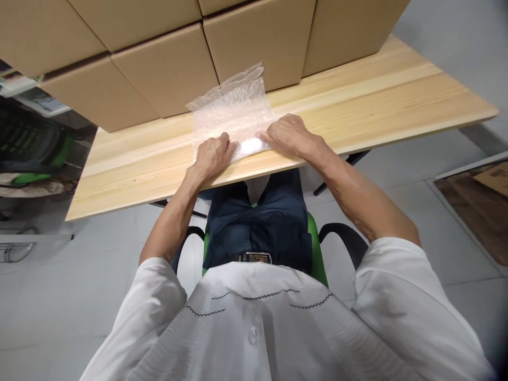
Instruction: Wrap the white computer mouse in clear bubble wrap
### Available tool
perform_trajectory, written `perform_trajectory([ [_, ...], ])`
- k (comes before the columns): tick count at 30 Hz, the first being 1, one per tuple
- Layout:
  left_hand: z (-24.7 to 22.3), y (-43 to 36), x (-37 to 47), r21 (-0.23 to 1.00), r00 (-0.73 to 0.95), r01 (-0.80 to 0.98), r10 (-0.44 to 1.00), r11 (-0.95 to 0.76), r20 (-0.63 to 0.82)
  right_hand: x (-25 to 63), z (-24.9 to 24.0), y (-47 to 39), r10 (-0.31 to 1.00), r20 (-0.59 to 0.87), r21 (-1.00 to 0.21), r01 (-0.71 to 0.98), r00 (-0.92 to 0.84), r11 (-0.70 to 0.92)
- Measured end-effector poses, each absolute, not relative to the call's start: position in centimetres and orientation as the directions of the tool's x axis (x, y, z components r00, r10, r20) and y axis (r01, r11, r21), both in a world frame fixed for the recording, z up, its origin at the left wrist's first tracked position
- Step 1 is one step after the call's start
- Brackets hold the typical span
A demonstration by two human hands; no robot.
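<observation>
A translucent sheet of bubble wrap (234, 106) lies on the wooden table (377, 114), its far edge raised against the cardboard boxes. Along its near edge, close to the table's front, a small white object (252, 145) shows between my hands, partly covered by the wrap; its kind I cannot make out. My left hand (214, 153) is closed on the wrap's near left part, fingers curled and thumb towards the white object. My right hand (288, 135) grips the near right part in the same way, thumb and fingers pressed together at the white object's right end.
Large cardboard boxes (166, 74) are stacked along the table's back. I sit on a green chair (317, 254) with black armrests. Another green and black chair (43, 153) stands at the left. Flat cardboard (472, 211) lies on the floor at the right.
</observation>
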State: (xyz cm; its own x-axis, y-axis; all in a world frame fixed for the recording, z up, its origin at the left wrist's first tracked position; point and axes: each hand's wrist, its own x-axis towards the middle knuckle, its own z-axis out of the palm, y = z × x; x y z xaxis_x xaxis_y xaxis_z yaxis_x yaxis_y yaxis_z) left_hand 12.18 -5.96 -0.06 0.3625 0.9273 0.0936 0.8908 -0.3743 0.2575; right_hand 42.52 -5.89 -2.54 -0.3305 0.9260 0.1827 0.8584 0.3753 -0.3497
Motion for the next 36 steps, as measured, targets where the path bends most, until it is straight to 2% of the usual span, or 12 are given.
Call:
perform_trajectory([
  [4,-0.5,-5.8,10.9,0.26,0.344,0.89,0.926,-0.374,0.154,42.7,-3.6,-6.3,0.942,0.194,-0.332,0.885,-0.274,0.326],
  [9,-0.9,-4.8,8.8,0.287,0.332,0.882,0.925,-0.373,0.182,42.7,-4.3,-6.4,0.916,0.292,-0.38,0.846,-0.275,0.375],
  [14,-0.4,-5.0,6.5,0.258,0.29,0.905,0.935,-0.337,0.205,42.4,-3.8,-6.8,0.95,0.215,-0.395,0.87,-0.226,0.296],
  [17,0.0,-6.3,6.4,0.243,0.281,0.904,0.916,-0.353,0.286,42.7,-4.2,-6.8,0.925,0.277,-0.411,0.838,-0.259,0.358],
  [20,-0.1,-8.0,8.7,0.228,0.377,0.862,0.874,-0.452,0.307,43.1,-4.9,-6.7,0.903,0.32,-0.398,0.825,-0.286,0.402],
  [25,-1.4,-8.6,14.5,0.154,0.67,0.693,0.708,-0.704,0.222,43.4,-5.2,-6.5,0.911,0.315,-0.38,0.844,-0.267,0.378],
  [29,-1.9,-7.8,15.7,0.148,0.693,0.673,0.688,-0.724,0.215,43.2,-4.4,-7.2,0.909,0.322,-0.372,0.848,-0.264,0.378],
  [36,-1.5,-7.9,14.6,0.124,0.714,0.652,0.661,-0.748,0.23,43.8,-2.4,-8.9,0.977,0.188,-0.334,0.929,-0.104,0.163],
])
